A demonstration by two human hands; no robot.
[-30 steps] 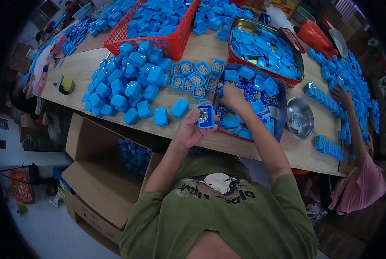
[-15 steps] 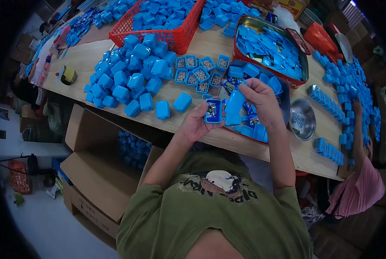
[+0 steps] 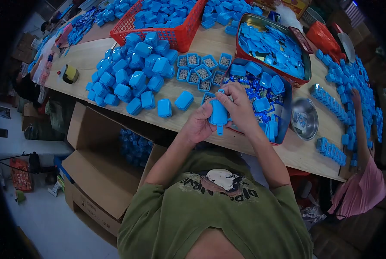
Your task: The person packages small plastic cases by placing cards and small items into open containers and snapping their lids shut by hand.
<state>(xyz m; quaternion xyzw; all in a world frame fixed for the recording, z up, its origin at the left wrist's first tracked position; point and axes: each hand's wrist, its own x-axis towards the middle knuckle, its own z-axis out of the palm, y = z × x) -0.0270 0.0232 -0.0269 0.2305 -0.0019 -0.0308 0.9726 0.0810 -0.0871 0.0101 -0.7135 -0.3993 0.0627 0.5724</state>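
My left hand (image 3: 196,124) is closed around a small blue plastic box, whose body is mostly hidden. Over its top lies a blue lid (image 3: 219,113) with a tab hanging toward me. The fingers of my right hand (image 3: 238,106) pinch the lid's far end. Just beyond my hands, several open boxes (image 3: 202,72) hold pale round beads. Two closed boxes (image 3: 185,100) sit to the left, near the table edge. Right of my right hand, a tin (image 3: 286,113) contains blue printed packets and loose box parts.
A heap of closed blue boxes (image 3: 137,80) and a red basket (image 3: 185,38) stand at the far left. Flat blue lids fill another tin (image 3: 304,71). A metal bowl (image 3: 304,118) is at right, near a co-worker's arm (image 3: 362,129). An open carton (image 3: 102,172) sits below the table.
My right hand has moved left and brought the lid over the box in my left hand. The printed packet inside that box is now covered.
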